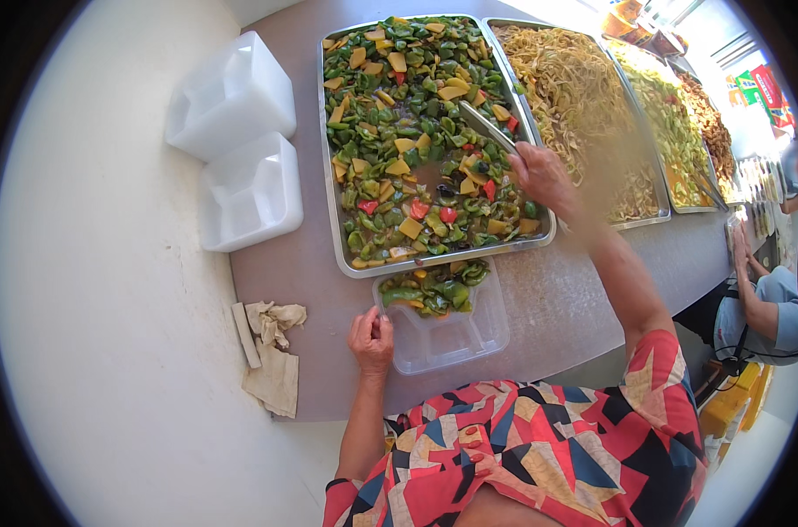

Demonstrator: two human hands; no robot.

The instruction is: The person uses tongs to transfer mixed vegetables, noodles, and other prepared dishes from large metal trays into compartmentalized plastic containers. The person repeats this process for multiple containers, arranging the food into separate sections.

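Observation:
My right hand [544,176] grips a metal serving utensil [488,128], probably tongs, its far end over the food in a large steel tray. Green peppers [389,214], yellow slices and red pieces fill that tray [450,259]. Just below its front edge lies a clear plastic compartment container [432,342]. A portion of the same pepper dish [435,290] sits in its upper compartment, while the lower compartments hold no food. The bent fingers of my left hand [371,339] pinch the container's left rim.
Two stacks of white containers [251,191] stand left by the wall. Below them lie crumpled cloths [274,369]. Rightward are a noodle tray [570,99], a cabbage tray [679,132] and a tray of brown food [705,115]. Another person [761,309] is at the table's right end.

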